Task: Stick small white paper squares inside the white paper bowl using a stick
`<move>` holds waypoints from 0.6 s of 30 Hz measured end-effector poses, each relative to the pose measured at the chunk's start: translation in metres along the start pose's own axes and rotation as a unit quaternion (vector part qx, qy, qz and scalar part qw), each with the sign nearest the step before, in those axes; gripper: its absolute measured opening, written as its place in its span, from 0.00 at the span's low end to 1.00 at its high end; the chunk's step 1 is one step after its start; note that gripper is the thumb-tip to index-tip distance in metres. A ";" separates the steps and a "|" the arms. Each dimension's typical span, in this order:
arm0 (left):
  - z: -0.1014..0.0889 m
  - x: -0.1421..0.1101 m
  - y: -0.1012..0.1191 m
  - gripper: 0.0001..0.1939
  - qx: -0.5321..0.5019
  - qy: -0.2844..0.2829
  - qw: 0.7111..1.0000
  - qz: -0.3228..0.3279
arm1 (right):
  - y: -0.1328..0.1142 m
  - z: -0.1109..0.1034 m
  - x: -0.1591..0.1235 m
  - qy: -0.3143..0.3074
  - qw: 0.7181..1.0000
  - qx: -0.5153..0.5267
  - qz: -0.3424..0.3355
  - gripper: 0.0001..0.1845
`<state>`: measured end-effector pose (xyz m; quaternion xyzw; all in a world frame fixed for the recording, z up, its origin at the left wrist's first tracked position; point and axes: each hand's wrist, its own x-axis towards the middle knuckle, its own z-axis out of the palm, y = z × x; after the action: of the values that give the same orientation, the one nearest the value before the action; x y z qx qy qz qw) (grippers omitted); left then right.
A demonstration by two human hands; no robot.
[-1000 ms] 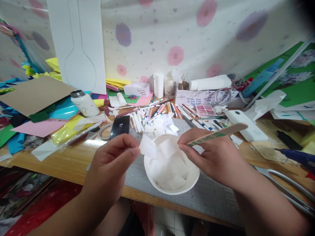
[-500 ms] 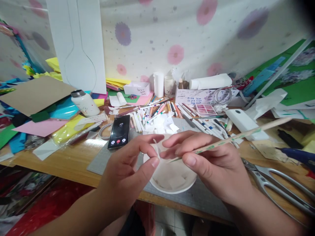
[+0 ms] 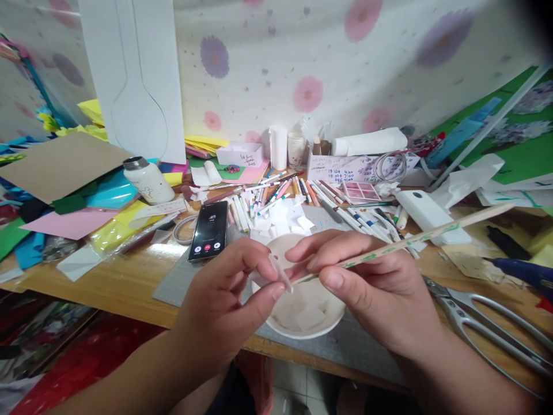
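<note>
My left hand [image 3: 228,300] pinches a small white paper piece [image 3: 280,273] between thumb and forefinger, just above a white bowl [image 3: 302,331] that holds several cut white paper squares. My right hand [image 3: 371,288] grips a thin wooden stick [image 3: 415,237] with green marks; the stick's near tip meets the paper piece and its far end points up to the right. Both hands hover over the bowl, which rests on a grey cutting mat [image 3: 367,351] at the table's front edge.
A phone [image 3: 209,231] with a lit screen lies left of the bowl. Many markers [image 3: 276,193], a white bottle [image 3: 147,180], coloured paper sheets [image 3: 69,222], a tape ring [image 3: 184,229], big metal scissors [image 3: 488,331] and a blue glue gun [image 3: 525,274] crowd the wooden table [image 3: 108,288].
My hands came together over the bowl; the flat white square is now pinched narrow against the stick's tip. The stick turned edge-on. The phone screen lit up with a call display.
</note>
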<state>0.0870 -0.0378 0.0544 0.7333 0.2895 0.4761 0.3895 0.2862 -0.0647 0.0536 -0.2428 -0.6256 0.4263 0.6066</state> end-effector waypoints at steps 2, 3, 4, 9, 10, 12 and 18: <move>0.000 0.000 0.000 0.09 0.006 0.001 1.000 0.001 | 0.000 0.000 0.000 0.001 1.000 -0.001 -0.003 0.09; 0.000 0.000 0.000 0.09 0.011 0.001 1.000 0.004 | 0.000 0.000 0.000 0.001 1.000 -0.002 -0.005 0.09; 0.000 -0.001 -0.001 0.09 0.015 0.004 1.000 0.005 | 0.000 0.000 0.000 0.001 1.000 -0.004 -0.006 0.09; 0.000 -0.002 -0.003 0.10 0.017 0.024 1.000 -0.001 | -0.002 -0.001 -0.001 0.004 0.999 -0.029 -0.012 0.08; -0.001 -0.001 -0.003 0.10 0.019 0.027 0.999 -0.004 | -0.002 -0.001 0.000 0.002 0.999 -0.035 -0.014 0.08; -0.001 -0.001 -0.003 0.10 0.025 0.030 0.999 -0.010 | -0.003 -0.001 0.000 -0.003 0.999 -0.044 -0.018 0.08; 0.001 -0.001 -0.003 0.10 0.039 0.035 0.999 -0.013 | -0.004 -0.001 0.003 -0.004 0.998 -0.068 -0.020 0.08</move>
<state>0.0872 -0.0370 0.0514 0.7270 0.3312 0.4847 0.3561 0.2873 -0.0637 0.0582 -0.2689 -0.6600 0.3716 0.5950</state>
